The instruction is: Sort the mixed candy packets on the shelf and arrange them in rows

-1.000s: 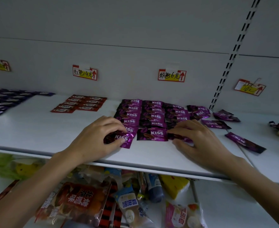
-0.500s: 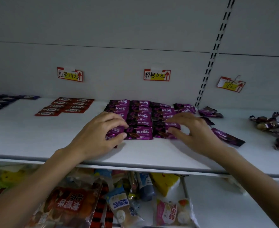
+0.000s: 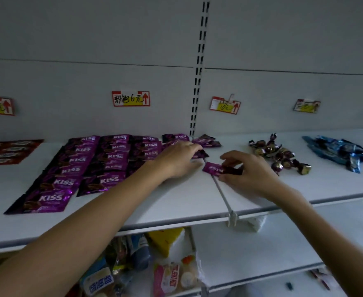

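1. Right hand (image 3: 247, 174) is pinching one purple packet (image 3: 216, 168) between thumb and fingers; the packet is lying across the shelf divider (image 3: 223, 198), its label appearing inverted.
2. Left hand (image 3: 176, 159) is reaching over a loose packet (image 3: 202, 154) just right of the purple rows (image 3: 86, 166); whether it is gripping it cannot be told.
3. The purple rows are lying overlapped, labels upright; the held packet is probably needing a half turn before being laid in the short right-hand column, edges squared.
4. Stray packets (image 3: 206, 141) are waiting by the back wall.
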